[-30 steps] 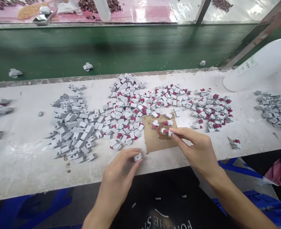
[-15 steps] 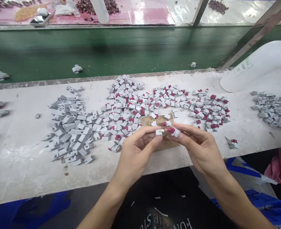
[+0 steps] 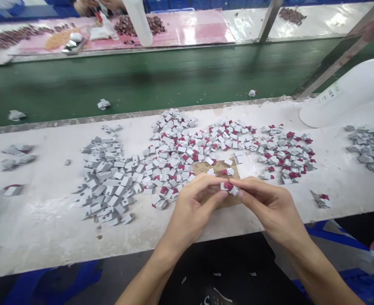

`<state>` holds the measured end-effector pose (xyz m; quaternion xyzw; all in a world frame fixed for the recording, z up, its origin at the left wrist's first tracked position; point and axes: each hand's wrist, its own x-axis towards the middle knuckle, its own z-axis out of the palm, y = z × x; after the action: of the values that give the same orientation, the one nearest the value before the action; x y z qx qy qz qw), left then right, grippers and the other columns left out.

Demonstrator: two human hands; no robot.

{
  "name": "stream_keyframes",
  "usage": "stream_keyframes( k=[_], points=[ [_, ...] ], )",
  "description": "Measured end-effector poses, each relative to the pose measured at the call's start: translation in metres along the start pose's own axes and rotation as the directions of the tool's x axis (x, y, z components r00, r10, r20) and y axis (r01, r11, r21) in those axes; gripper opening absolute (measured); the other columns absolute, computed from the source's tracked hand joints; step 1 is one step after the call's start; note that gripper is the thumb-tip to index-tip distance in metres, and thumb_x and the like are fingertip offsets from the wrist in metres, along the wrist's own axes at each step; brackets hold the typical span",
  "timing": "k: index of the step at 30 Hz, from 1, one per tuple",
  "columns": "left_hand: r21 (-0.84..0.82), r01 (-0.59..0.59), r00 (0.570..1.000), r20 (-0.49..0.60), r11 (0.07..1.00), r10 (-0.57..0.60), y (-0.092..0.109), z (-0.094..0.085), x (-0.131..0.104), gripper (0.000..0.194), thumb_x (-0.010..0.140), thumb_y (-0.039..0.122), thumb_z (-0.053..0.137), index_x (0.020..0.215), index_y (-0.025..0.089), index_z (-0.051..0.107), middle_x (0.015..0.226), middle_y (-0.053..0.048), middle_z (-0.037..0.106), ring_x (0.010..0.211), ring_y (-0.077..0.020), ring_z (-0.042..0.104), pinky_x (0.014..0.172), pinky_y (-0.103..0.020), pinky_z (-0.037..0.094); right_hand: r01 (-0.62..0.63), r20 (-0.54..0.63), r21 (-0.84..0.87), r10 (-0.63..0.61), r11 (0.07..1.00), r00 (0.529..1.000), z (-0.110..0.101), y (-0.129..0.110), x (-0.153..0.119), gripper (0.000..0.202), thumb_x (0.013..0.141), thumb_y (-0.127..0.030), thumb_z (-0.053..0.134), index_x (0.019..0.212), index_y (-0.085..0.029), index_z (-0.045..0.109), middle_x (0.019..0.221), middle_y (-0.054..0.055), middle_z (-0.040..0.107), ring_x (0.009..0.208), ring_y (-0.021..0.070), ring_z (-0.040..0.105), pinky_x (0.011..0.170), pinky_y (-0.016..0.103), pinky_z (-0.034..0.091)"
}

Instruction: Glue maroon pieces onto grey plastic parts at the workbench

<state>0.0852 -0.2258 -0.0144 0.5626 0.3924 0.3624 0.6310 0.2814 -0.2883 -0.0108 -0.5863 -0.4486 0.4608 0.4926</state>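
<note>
Between thumb and fingers, my left hand [image 3: 195,203] pinches a small light-grey plastic piece [image 3: 223,186]. Opposite it, my right hand [image 3: 268,203] grips a grey and dark-red plastic piece [image 3: 233,190]. The two pieces meet at the fingertips; whether they are joined I cannot tell. Just beyond my hands lies a brown cardboard sheet [image 3: 217,166] with a few small parts on it. A heap of plain grey pieces [image 3: 107,182] spreads to the left. Grey pieces with dark-red parts [image 3: 187,148] fill the middle, and another such cluster [image 3: 287,152] sits to the right.
A white bottle [image 3: 342,95] leans at the far right near more grey parts [image 3: 371,148]. Behind the worktable [image 3: 47,224] runs a green belt [image 3: 180,80] carrying a few pieces. A metal post [image 3: 333,55] rises at right. Another person's hands [image 3: 101,5] show across the belt.
My hands have come closer together, bringing the light-grey piece against the red-and-grey one. The view has shifted, so the table's things appear lower and further right.
</note>
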Motion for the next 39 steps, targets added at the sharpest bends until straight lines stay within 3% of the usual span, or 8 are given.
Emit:
stream_keyframes(
  k=[6,11,15,19,26,31,35,39],
  points=[
    [0.162,-0.054,0.996,0.074,0.985,0.042,0.013,-0.015,0.002,0.013,0.108,0.027,0.081,0.119,0.028,0.088,0.114,-0.007,0.084,0.106,-0.0254,0.078,0.094,-0.039,0.065,0.045,0.009,-0.055,-0.044,0.998,0.999,0.001,-0.007,0.004,0.022,0.103,-0.052,0.089,0.117,-0.038,0.097,0.104,0.006,0.091,0.093,0.0291,0.086,0.069,0.035,0.073],
    [0.273,-0.035,0.988,0.157,0.961,-0.009,0.043,-0.033,0.026,0.014,0.110,0.027,0.074,0.122,0.027,0.081,0.112,-0.004,0.083,0.100,-0.0219,0.078,0.087,-0.035,0.065,0.103,0.156,-0.179,-0.076,0.978,0.985,-0.004,-0.023,0.039,0.027,0.106,-0.052,0.082,0.126,-0.037,0.095,0.116,0.007,0.092,0.104,0.0310,0.089,0.081,0.040,0.077],
    [0.561,-0.059,0.995,-0.030,0.826,0.092,0.063,-0.051,0.094,0.014,0.107,0.015,0.069,0.114,0.023,0.079,0.114,-0.005,0.085,0.103,-0.0219,0.078,0.087,-0.034,0.061,0.130,-0.041,-0.518,-0.176,0.846,0.984,-0.019,-0.037,0.131,0.036,0.107,-0.043,0.078,0.139,-0.029,0.089,0.122,0.010,0.091,0.096,0.0303,0.087,0.086,0.049,0.076],
    [0.716,0.100,0.967,-0.234,0.690,0.103,0.061,-0.068,0.192,0.013,0.102,0.008,0.073,0.111,0.017,0.077,0.114,-0.011,0.086,0.108,-0.0250,0.078,0.097,-0.037,0.059,-0.001,-0.212,-0.725,-0.220,0.689,0.952,-0.037,-0.031,0.249,0.037,0.107,-0.016,0.068,0.141,-0.014,0.083,0.146,0.021,0.080,0.124,0.0367,0.080,0.120,0.062,0.061],
    [0.761,0.270,0.945,-0.326,0.590,-0.012,0.032,-0.081,0.302,0.035,0.111,0.040,0.080,0.139,0.018,0.076,0.143,-0.012,0.077,0.126,-0.0295,0.077,0.110,-0.054,0.066,-0.007,-0.118,-0.772,-0.132,0.635,0.984,-0.041,-0.009,0.344,0.037,0.113,-0.044,0.079,0.143,-0.022,0.075,0.149,0.011,0.075,0.128,0.0285,0.077,0.108,0.053,0.068],
    [0.794,0.319,0.941,-0.333,0.517,-0.069,0.021,-0.088,0.321,0.041,0.112,0.042,0.079,0.146,0.020,0.074,0.150,-0.014,0.074,0.129,-0.0306,0.076,0.109,-0.054,0.067,0.002,-0.083,-0.695,-0.082,0.719,0.993,-0.035,-0.026,0.311,0.019,0.107,-0.030,0.082,0.118,-0.015,0.086,0.107,0.013,0.089,0.095,0.0277,0.086,0.093,0.044,0.071],
    [0.821,0.360,0.926,-0.371,0.443,-0.065,0.026,-0.101,0.315,0.041,0.112,0.042,0.079,0.146,0.021,0.074,0.154,-0.014,0.072,0.134,-0.0321,0.074,0.114,-0.057,0.065,0.004,-0.019,-0.626,-0.021,0.780,1.000,-0.037,-0.035,0.230,0.032,0.105,-0.036,0.078,0.128,-0.018,0.089,0.099,0.013,0.091,0.073,0.0294,0.085,0.065,0.042,0.069],
    [0.858,0.293,0.951,-0.308,0.422,-0.035,0.039,-0.117,0.281,0.042,0.112,0.044,0.077,0.147,0.021,0.072,0.152,-0.014,0.073,0.135,-0.0323,0.072,0.116,-0.058,0.062,0.095,0.000,-0.599,-0.118,0.795,0.993,-0.047,-0.019,0.130,0.041,0.102,-0.064,0.076,0.113,-0.029,0.092,0.097,0.011,0.091,0.083,0.0346,0.087,0.065,0.045,0.072]
  ],
)
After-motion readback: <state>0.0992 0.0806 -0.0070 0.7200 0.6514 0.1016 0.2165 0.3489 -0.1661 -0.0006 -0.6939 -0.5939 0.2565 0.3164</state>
